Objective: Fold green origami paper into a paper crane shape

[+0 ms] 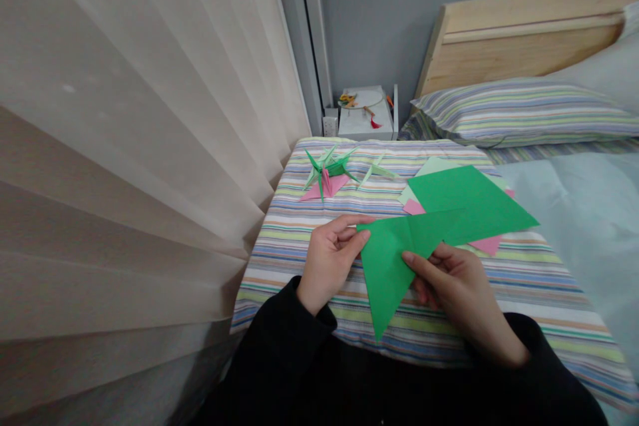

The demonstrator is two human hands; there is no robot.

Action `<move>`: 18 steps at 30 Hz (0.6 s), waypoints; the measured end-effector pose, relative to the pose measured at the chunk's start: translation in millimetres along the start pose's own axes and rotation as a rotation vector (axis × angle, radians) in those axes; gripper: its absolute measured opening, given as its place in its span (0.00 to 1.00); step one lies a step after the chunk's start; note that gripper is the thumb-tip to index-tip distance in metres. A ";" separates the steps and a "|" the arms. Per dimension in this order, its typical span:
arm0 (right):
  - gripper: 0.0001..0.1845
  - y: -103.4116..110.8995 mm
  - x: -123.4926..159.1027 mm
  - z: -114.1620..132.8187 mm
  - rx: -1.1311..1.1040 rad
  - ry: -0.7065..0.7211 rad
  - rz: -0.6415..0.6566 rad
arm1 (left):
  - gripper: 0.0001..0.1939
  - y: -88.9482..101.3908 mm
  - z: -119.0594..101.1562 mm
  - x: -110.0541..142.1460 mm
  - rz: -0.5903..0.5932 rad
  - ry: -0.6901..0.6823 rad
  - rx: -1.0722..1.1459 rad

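Head view: right hand [454, 296] hides green paper [387, 273].

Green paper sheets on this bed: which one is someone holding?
The folded green sheet, held up between the left hand and right hand; the other, a flat green sheet, lies on the striped blanket.
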State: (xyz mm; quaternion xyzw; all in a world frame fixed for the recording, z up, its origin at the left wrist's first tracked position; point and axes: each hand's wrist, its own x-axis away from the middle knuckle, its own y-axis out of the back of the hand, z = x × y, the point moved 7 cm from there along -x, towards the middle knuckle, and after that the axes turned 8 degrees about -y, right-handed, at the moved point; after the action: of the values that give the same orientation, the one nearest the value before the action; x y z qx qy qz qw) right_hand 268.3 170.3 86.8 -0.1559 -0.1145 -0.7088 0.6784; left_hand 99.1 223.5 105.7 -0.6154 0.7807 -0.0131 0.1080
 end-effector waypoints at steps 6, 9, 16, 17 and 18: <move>0.22 -2.1 0.3 0.5 0.061 0.012 0.016 | 0.16 -0.7 8.7 0.6 0.017 0.091 -0.016; 0.21 -4.9 -0.1 -1.2 0.061 0.004 0.052 | 0.19 -5.7 12.5 0.1 0.075 0.115 -0.011; 0.21 -6.2 1.0 0.1 0.039 0.004 0.069 | 0.20 -6.0 12.4 -0.8 0.084 0.078 0.005; 0.21 -6.4 1.1 0.2 0.038 0.003 0.072 | 0.21 -5.7 13.0 -0.2 0.083 0.090 0.012; 0.21 -6.6 1.3 0.1 0.036 0.003 0.074 | 0.23 -5.5 13.6 0.2 0.084 0.103 0.020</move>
State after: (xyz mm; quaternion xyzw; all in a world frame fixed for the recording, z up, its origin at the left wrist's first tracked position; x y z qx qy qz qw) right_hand 261.6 169.5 87.7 -0.1467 -0.1205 -0.6813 0.7070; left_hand 106.9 223.4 93.2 -0.5796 0.8101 -0.0477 0.0743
